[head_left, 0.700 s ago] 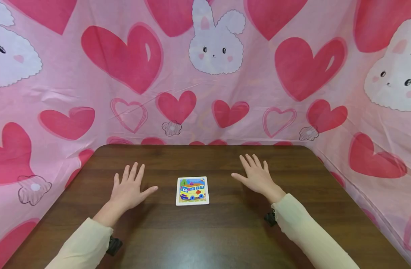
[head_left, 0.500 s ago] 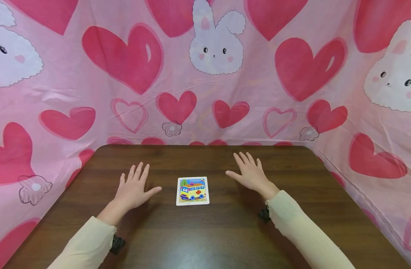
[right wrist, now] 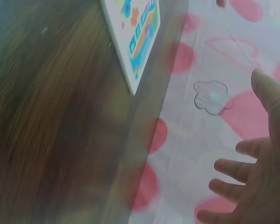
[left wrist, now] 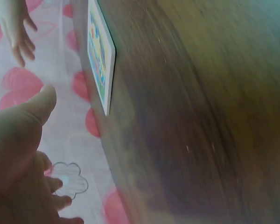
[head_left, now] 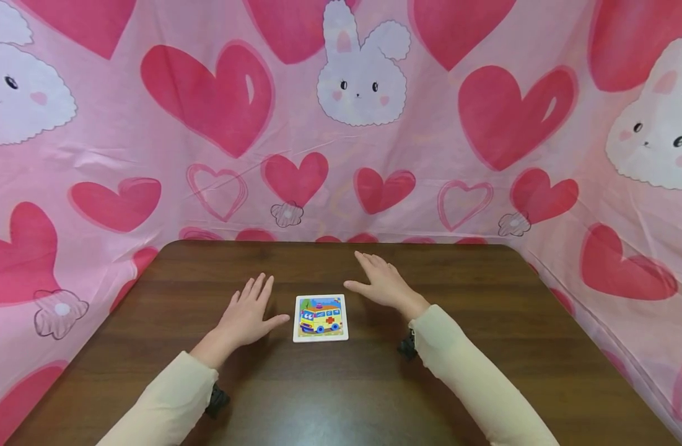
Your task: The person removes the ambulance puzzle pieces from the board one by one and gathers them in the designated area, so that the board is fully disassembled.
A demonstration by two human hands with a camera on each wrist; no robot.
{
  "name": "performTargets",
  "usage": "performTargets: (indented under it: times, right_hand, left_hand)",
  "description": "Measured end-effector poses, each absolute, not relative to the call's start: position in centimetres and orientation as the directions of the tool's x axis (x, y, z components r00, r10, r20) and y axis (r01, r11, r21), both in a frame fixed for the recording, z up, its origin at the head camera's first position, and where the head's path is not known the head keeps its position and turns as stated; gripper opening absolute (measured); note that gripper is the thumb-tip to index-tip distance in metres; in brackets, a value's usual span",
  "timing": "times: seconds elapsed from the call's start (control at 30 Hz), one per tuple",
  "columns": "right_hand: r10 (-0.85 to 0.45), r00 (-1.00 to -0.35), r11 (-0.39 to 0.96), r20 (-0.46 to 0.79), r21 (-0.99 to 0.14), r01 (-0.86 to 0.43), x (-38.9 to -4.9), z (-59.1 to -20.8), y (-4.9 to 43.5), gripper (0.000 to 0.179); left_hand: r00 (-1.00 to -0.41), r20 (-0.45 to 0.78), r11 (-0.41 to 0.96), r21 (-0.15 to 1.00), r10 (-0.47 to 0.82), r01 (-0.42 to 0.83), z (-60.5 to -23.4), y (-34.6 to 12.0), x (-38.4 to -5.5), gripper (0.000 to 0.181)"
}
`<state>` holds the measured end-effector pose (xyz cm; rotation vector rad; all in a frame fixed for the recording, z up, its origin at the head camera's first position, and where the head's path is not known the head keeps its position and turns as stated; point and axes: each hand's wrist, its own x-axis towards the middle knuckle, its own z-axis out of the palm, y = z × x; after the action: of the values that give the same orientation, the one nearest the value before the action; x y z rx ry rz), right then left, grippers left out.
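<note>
A square picture puzzle board (head_left: 321,318) with a white border and a yellow ambulance drawn on it lies flat on the dark wooden table. Just left of it is my left hand (head_left: 244,319), fingers extended and thumb pointing toward the board's left edge. My right hand (head_left: 384,282) is beyond the board's upper right corner, fingers straight and pointing up and left. Neither hand holds anything. In the left wrist view the board (left wrist: 101,56) appears edge-on past my thumb, and the right wrist view shows one corner of the board (right wrist: 137,42).
The brown table (head_left: 329,390) has rounded far corners. Behind it and along both sides hangs a pink cloth (head_left: 341,142) printed with hearts and white rabbits. Cream sleeves cover both arms, and a black wrist camera (head_left: 217,401) hangs under the left cuff.
Both hands have moved inward toward the board, the left one going right and the right one going left. The board stays in its place on the table.
</note>
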<state>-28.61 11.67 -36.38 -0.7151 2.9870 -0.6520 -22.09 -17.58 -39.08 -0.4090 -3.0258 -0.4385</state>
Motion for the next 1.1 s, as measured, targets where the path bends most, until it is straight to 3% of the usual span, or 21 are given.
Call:
performTargets:
  times: [0.33, 0.6, 0.77, 1.1]
  right_hand:
    - [-0.482, -0.876, 0.769, 0.011, -0.474, -0.429, -29.1, -37.4, 7.5, 0.077]
    - [-0.547, -0.837, 0.713, -0.007, -0.528, -0.462, -29.5, -39.0, 5.2, 0.063]
    - [-0.56, -0.825, 0.694, -0.075, -0.586, -0.418, -29.4, -39.8, 4.0, 0.056]
    - [-0.547, -0.83, 0.735, -0.112, -0.54, -0.411, -29.8, -41.0, 2.7, 0.041]
  left_hand:
    - [-0.945, -0.007, 0.893, 0.329, 0.328, 0.307, -40.5, -15.4, -22.9, 0.089]
    - [-0.935, -0.069, 0.896, 0.319, 0.347, 0.309, -41.6, -14.8, -23.0, 0.087]
    - [-0.933, -0.105, 0.897, 0.329, 0.344, 0.294, -41.9, -14.6, -22.8, 0.086]
    - [-0.92, -0.122, 0.896, 0.304, 0.372, 0.322, -42.2, -14.3, -22.6, 0.079]
